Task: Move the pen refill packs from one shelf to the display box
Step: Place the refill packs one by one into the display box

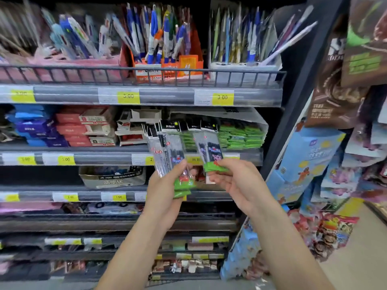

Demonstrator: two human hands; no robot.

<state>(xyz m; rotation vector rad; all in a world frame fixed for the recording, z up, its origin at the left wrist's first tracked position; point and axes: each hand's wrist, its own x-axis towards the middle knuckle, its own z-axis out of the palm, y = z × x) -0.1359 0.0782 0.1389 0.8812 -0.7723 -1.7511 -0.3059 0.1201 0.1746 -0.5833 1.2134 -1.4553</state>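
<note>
My left hand (165, 189) grips a fanned bundle of several pen refill packs (165, 147), clear sleeves with black tops and green bottoms, held upright in front of the second shelf. My right hand (236, 178) pinches the green lower end of a smaller bunch of the same packs (210, 151), just to the right of the first bundle. Behind them on the second shelf stands a white display box (261, 124) with green-ended packs (240, 135) stacked lying inside it.
Pen holders (167, 49) fill the wired top shelf. Blue, red and white small boxes (62, 126) sit left on the second shelf. A cardboard carton (113, 176) is on the third shelf. A dark upright post (293, 101) and hanging snack bags (335, 91) bound the right side.
</note>
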